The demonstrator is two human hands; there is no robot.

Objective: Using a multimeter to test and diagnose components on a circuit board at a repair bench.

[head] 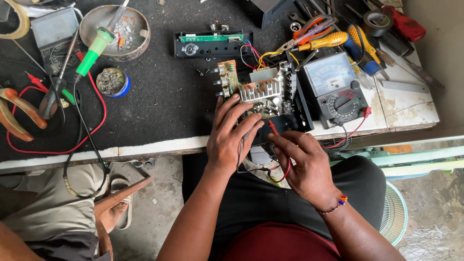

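Dark felt-covered workbench [159, 106] ahead of both hands, its pale front edge just short of the knuckles.

Grey analog multimeter with black dial [333, 87] beyond and outboard of the right hand, on the bench, apart from it.

Opened amplifier circuit board with finned aluminium heatsink [263, 94] directly ahead of both hands, at the near bench edge. Black front panel with green strip board [212, 43] farther out, tied to it by coloured wires.

Left hand [232, 137]: fingers spread, flat on the board's near edge, bracing it, not closed round anything.

Right hand [304, 162]: fingers pinched shut on red multimeter probe [273, 128], tip pointing up at the board just past the left fingertips.

Green-handled soldering iron [96, 48] far out to the left, resting in a metal dish.

Judgement, for a clean probe reading: keep board pinned, steady probe wrist, land tip on 1 solder point only, clear of heatsink fins and neighbouring pads, meter face in sight.
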